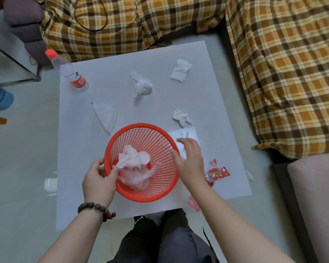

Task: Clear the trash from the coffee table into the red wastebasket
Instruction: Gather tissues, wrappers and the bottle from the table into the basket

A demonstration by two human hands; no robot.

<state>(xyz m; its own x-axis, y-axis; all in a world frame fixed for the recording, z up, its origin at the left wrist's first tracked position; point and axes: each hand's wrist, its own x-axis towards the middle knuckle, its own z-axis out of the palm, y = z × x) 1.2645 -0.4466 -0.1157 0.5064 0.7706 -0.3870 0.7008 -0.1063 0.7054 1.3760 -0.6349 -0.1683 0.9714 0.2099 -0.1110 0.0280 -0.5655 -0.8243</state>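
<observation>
Sitting near the front edge of the white coffee table [106,82], the red wastebasket [156,194] is a round mesh basket with a crumpled white tissue [126,158], a small white round lid or cup [143,157] and a clear plastic bag [139,177] lying inside it. The left hand [99,181] grips the basket's near-left rim, thumb on the outside and fingers curled over the edge into the basket; a dark beaded bracelet [96,208] circles that wrist. The right hand [188,158] hovers over the basket's right rim with fingers spread and relaxed, holding nothing, above a flat white paper sheet [191,133] that lies just beside the basket. Just right of that hand a red snack wrapper [217,172] lies on the table, and another red wrapper [193,203] shows at the table's front edge under the right forearm. Beyond the basket are a crumpled white tissue [181,117], a clear triangular plastic wrapper [105,115], a knotted clear plastic bag [141,86] and a folded white napkin [180,70]. A plastic water bottle [68,72] with a red cap and red label stands at the far-left corner. A plaid-covered sofa [283,73] wraps round the far and right sides of the table
</observation>
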